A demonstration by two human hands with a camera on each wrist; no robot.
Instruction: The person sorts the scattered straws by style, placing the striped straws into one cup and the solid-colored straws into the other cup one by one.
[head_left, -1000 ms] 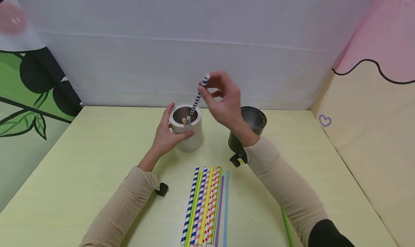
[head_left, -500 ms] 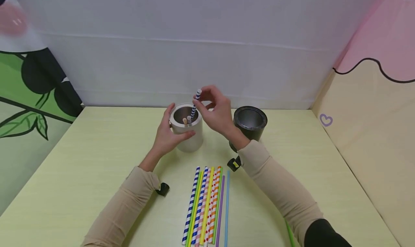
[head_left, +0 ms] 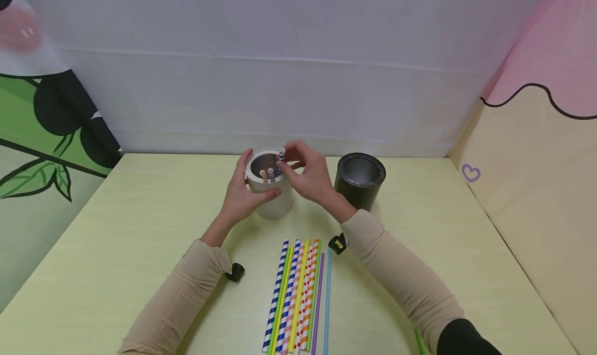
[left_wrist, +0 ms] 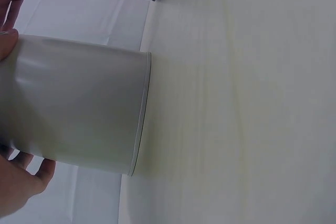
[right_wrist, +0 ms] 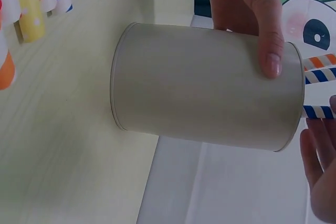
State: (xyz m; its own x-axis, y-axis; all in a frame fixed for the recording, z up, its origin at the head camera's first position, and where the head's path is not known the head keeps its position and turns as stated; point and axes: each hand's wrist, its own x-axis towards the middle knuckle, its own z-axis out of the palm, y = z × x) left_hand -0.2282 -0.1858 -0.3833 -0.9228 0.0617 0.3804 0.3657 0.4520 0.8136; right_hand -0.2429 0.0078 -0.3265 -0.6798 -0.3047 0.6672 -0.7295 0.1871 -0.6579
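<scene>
My left hand (head_left: 240, 193) grips a white cylindrical cup (head_left: 276, 206) near its rim, with the thumb lying along the near side. The cup stands upright on the table. At its mouth, my right hand (head_left: 309, 172) pinches the top of a blue-and-white striped paper straw (head_left: 282, 154), whose lower part is inside the cup. Two other straws stand in the cup; in the right wrist view one is orange-and-white (right_wrist: 320, 61) and one blue-and-white (right_wrist: 321, 75). Their tops rise slightly above the rim.
A black cup (head_left: 360, 186) stands to the right of the white one. Several colourful straws (head_left: 294, 298) lie side by side on the table in front, a light blue straw (head_left: 327, 303) at their right. A green thing (head_left: 419, 342) shows beside the right sleeve. A white wall closes the back.
My right hand has moved down and left, lowering the blue-and-white straw deeper into the white cup. My left hand keeps its hold on the cup.
</scene>
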